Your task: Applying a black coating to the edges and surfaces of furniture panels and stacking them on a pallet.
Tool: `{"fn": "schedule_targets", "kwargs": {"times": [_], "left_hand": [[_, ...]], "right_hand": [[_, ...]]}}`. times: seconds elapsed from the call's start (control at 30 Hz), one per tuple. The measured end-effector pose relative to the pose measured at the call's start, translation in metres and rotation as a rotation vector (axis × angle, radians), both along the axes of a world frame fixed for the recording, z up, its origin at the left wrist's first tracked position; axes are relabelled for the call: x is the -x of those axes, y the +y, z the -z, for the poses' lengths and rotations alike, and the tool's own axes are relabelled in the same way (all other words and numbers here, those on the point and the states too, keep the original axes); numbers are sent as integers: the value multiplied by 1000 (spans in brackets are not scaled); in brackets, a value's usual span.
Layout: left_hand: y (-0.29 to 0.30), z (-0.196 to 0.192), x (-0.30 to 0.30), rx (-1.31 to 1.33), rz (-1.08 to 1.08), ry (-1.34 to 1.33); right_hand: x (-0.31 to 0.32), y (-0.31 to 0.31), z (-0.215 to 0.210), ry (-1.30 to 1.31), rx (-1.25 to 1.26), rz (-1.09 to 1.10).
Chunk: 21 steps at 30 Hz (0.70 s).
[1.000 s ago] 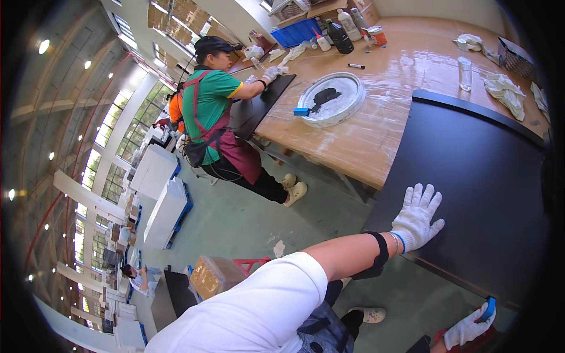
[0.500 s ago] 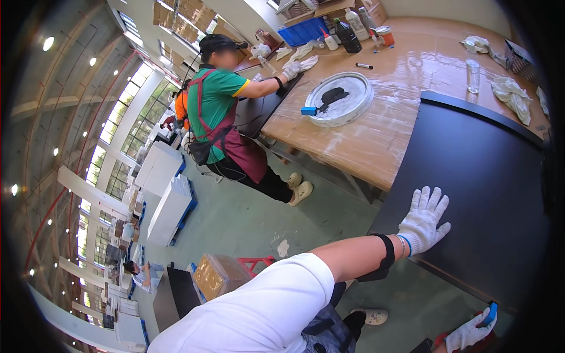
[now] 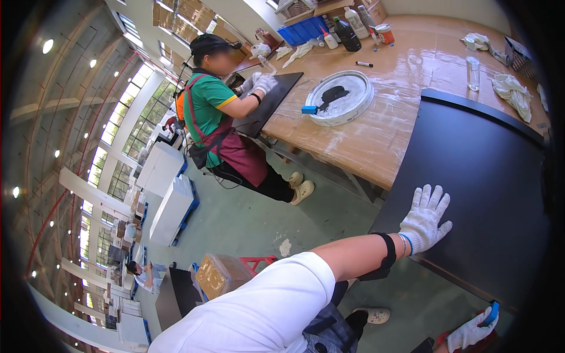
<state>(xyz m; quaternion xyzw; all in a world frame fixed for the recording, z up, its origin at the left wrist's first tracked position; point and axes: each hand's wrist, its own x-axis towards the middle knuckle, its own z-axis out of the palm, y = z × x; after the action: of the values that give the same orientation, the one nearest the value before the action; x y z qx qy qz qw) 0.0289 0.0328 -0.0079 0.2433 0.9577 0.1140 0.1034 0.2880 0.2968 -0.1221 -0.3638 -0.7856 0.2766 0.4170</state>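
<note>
- Left hand (image 3: 425, 219): white knit glove worn; hand laid on the black panel (image 3: 477, 188), palm down, fingers spread, nothing grasped
- Right hand (image 3: 469, 330): white glove worn; fingers closed on a small blue block (image 3: 489, 315), which is held at the near edge of the panel, toward the lower right of the view; whether block and edge touch cannot be told
- Panel position: supported partly on the brown table (image 3: 388, 126), its near part extended past the table edge over the green floor (image 3: 329, 226); a raised dark strip (image 3: 482, 108) is seen along its far edge
- Round white tray (image 3: 344, 120): placed on the table, left of the panel and apart from it; a dark patch (image 3: 333, 96) is spread on its inner face; a second blue block (image 3: 309, 110) is rested at its left rim
- Marker (image 3: 364, 64) laid beyond the tray; clear glass (image 3: 472, 75) stood just beyond the panel; crumpled white cloth (image 3: 512, 97) left to the right of the glass
- Black bottle (image 3: 347, 36) and white bottle (image 3: 355, 23) stood together at the far side, near a blue crate (image 3: 305, 31)
- Co-worker (image 3: 220, 112), in green shirt and maroon apron: both gloved hands (image 3: 263, 84) held over a second dark panel (image 3: 273, 103) at the table's left end; contact cannot be told
</note>
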Motion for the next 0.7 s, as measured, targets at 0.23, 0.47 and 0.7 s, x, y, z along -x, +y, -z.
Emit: {"fn": "schedule_targets", "kwargs": {"times": [0.23,0.47,0.7], "left_hand": [[0,0,-1,-2,2,3],[0,10,-1,-32,14,102],[2,31,2,-20,5,236]], "right_hand": [[-4,5,1,-9,81,-14],[10,-12,-24,72,173,-26],[15,-28,-41,-46,0,108]]}}
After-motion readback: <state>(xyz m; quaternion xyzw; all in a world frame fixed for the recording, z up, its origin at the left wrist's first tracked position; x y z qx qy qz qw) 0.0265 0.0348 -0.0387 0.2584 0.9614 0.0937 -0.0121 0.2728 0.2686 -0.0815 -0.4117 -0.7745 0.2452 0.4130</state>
